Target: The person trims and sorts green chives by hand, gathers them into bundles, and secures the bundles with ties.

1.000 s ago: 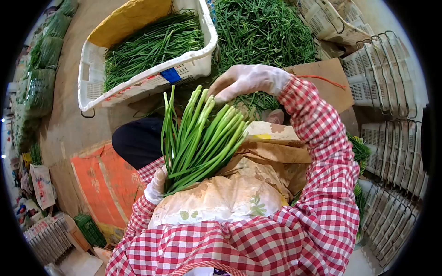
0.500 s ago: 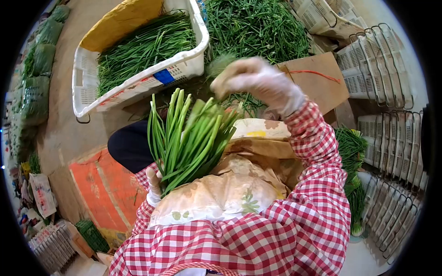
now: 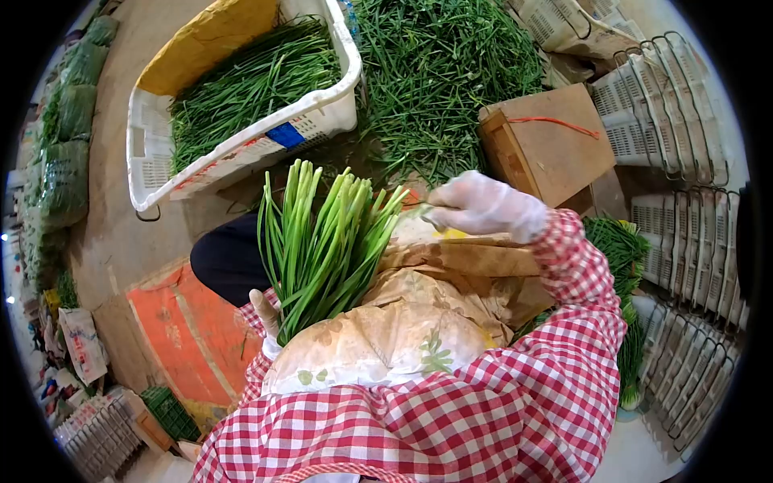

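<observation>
A thick bunch of garlic chives (image 3: 326,249) stands over my lap, pale cut ends up and dark leaves down. My left hand (image 3: 266,315), in a light glove, holds it low on its left side. Only the thumb shows clearly; the chives hide the other fingers. My right hand (image 3: 487,208), in a whitish glove, is just right of the stem ends, apart from them. Its fingers are bent and drawn together, and anything between them is too blurred to make out. Beneath the bunch lies a stained tan apron (image 3: 386,338).
Ahead on the left, a white plastic crate (image 3: 241,141) holds more chives. A big pile of loose green leaves (image 3: 451,80) lies ahead, beside a wooden stool (image 3: 555,141). White crates (image 3: 684,249) stack along the right. An orange sheet (image 3: 189,330) covers floor at my left.
My right hand has come down and right from the leaf pile, where wispy greenery blurred beside it. My left hand still holds the bunch in nearly the same place.
</observation>
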The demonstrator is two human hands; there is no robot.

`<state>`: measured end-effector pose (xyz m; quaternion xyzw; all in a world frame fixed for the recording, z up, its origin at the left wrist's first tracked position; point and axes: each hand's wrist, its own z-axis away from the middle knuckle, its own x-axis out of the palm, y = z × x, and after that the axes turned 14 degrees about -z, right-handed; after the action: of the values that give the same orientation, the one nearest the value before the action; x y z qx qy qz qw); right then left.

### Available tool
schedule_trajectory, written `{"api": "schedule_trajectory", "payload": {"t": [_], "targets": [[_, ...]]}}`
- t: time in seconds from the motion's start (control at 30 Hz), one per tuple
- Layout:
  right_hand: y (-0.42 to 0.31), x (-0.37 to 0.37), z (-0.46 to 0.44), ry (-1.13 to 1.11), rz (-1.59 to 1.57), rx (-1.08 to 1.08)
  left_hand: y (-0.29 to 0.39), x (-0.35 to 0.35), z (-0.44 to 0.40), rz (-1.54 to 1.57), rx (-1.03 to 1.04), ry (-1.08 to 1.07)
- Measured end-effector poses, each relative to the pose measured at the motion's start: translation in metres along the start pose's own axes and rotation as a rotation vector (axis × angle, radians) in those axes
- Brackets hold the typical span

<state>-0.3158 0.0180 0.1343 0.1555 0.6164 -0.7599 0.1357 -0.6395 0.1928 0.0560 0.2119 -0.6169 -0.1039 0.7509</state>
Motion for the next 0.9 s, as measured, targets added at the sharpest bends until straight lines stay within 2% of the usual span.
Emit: {"api": "schedule_trajectory", "payload": {"t": [0.1,0.13,0.2,0.37,0.43,0.5,0.57,0.63,0.7,0.77,0.8,0.9], "targets": [[-0.053,-0.041,0.031,-0.107,-0.583,0.081,-0.003,0.002,-0.005,0.033,0.016,-0.013],[-0.04,-0.041,0.046,0.049,-0.718,-0.153,-0.004,0.002,-0.008,0.04,0.023,-0.01],[-0.029,-0.046,0.055,0.213,-0.842,-0.392,-0.008,0.011,-0.014,0.05,0.057,0.042],[-0.008,-0.1,0.026,0.917,-0.208,-0.202,-0.005,0.008,-0.015,0.078,0.037,-0.013],[0.033,-0.069,-0.022,0.826,-0.073,0.446,-0.005,0.008,-0.016,0.081,0.031,-0.025],[0.004,-0.028,-0.043,0.285,-0.372,0.494,-0.006,0.009,-0.015,0.091,0.037,-0.031],[0.008,0.001,-0.06,-0.025,-0.516,0.417,-0.007,0.009,-0.013,0.1,0.037,-0.029],[0.009,0.021,-0.063,0.004,-0.809,0.337,-0.008,0.007,-0.012,0.091,0.03,-0.02],[-0.005,0.023,-0.057,0.046,-0.773,0.348,-0.006,0.013,-0.014,0.031,0.046,-0.011],[-0.015,0.029,-0.048,0.224,-0.511,0.305,-0.006,0.013,-0.015,-0.032,0.05,0.106],[-0.02,0.037,-0.039,0.488,0.278,-0.23,-0.009,0.01,-0.015,-0.019,0.057,0.105],[-0.032,0.022,-0.031,0.448,0.322,-0.418,-0.01,-0.002,-0.009,-0.043,0.03,0.128]]}}
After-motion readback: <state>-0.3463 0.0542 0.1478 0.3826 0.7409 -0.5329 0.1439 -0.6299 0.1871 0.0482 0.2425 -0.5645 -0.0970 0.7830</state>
